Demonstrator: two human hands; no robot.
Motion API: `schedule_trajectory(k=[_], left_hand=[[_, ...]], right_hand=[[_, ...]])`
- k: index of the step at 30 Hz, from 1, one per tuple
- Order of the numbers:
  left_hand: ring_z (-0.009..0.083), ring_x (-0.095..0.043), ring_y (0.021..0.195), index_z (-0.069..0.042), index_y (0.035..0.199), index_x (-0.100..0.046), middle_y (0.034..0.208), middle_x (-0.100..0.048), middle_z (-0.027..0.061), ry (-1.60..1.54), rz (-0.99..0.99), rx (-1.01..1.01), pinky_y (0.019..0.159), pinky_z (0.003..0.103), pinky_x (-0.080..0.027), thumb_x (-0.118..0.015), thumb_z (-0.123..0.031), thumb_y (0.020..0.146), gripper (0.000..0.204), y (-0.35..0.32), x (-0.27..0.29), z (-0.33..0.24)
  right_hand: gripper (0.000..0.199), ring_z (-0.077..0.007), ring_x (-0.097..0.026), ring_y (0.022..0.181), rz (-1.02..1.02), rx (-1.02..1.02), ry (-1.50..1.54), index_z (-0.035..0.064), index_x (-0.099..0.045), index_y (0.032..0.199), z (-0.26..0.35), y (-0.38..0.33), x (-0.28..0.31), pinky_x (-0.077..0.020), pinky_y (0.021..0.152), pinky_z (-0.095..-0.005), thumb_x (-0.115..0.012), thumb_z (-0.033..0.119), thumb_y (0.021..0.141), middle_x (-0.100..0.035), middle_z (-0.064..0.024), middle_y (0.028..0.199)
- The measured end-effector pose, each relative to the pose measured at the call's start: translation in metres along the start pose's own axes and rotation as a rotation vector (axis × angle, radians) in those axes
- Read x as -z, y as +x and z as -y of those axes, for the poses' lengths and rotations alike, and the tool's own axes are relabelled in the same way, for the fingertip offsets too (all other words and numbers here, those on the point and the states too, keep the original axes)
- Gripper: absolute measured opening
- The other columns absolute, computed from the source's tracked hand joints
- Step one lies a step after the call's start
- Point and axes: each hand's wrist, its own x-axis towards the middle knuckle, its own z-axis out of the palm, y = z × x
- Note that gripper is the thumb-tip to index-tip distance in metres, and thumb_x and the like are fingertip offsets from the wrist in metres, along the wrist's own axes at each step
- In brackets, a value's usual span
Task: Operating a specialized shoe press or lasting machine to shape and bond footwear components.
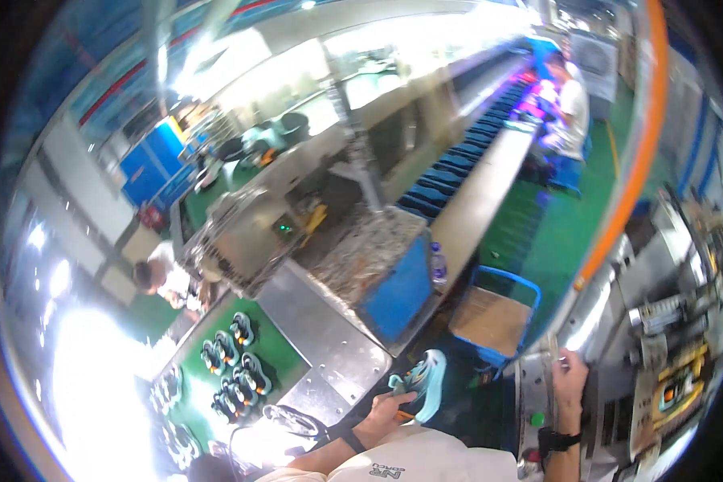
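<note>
A light-blue sneaker [430, 386] with a pale sole is held in my left hand [387, 414], the fingers closed round its side. It is tilted, in front of my white shirt. My right hand [569, 376] rests by the edge of the metal machine [530, 377] on the right. Its fingers are curled in, and what they grip, if anything, is too small to make out. A green button [537, 419] sits on the machine below that hand. Dark straps circle both wrists.
Several sneakers [241, 381] stand on a green-topped table [285, 349] at left, beside a metal plate [321, 321]. A blue-framed cart [490, 317] stands ahead. A conveyor [466, 153] runs back toward a seated person [572, 112]. Another person [165, 273] is at far left. An orange bar [643, 161] curves past the right.
</note>
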Motion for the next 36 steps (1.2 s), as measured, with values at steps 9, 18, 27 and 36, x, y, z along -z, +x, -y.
schedule_trajectory(k=[9, 18, 27, 36], left_hand=[[0.0275, -0.068, 0.082, 0.008, 0.102, -0.063, 0.095, -0.067, 0.0140, -0.441, -0.482, -0.390, 0.070, 0.040, -0.058, -0.075, 0.005, 0.071, 0.034, 0.109, 0.235, -0.038], [0.0227, -0.067, 0.076, 0.003, 0.094, -0.067, 0.085, -0.069, 0.0116, -0.344, -0.742, -0.530, 0.068, 0.037, -0.053, -0.074, -0.007, 0.071, 0.026, 0.191, 0.437, -0.219], [0.0492, -0.061, 0.098, 0.002, 0.128, -0.036, 0.111, -0.058, 0.0289, 0.449, -1.232, -0.424, 0.084, 0.054, -0.050, -0.067, -0.018, 0.081, 0.060, 0.323, 0.627, -0.283], [0.0478, -0.065, 0.096, -0.002, 0.138, -0.025, 0.110, -0.062, 0.0304, 0.408, -1.267, -0.357, 0.081, 0.055, -0.053, -0.065, -0.035, 0.089, 0.071, 0.346, 0.582, -0.327]], right_hand=[[0.030, -0.0211, -0.067, 0.089, 0.080, 0.931, 0.128, 0.0008, -0.064, 0.112, 0.374, 0.165, -0.092, -0.0511, 0.077, -0.0316, -0.070, 0.012, 0.085, -0.070, -0.0110, 0.104], [0.064, -0.0298, -0.058, 0.120, 0.282, 1.178, -0.233, 0.0040, -0.050, 0.135, 0.642, 0.241, -0.332, -0.0434, 0.101, -0.0395, -0.073, 0.004, 0.076, -0.062, -0.0187, 0.128], [0.078, -0.0380, -0.055, 0.123, 0.320, 1.064, -0.489, 0.0022, -0.034, 0.148, 0.776, 0.331, -0.551, -0.0427, 0.103, -0.0406, -0.066, 0.039, 0.087, -0.049, -0.0285, 0.139], [0.077, -0.0320, -0.060, 0.110, 0.317, 1.102, -0.582, 0.0005, -0.045, 0.137, 0.787, 0.381, -0.554, -0.0451, 0.098, -0.0379, -0.074, 0.025, 0.071, -0.062, -0.0203, 0.119]])
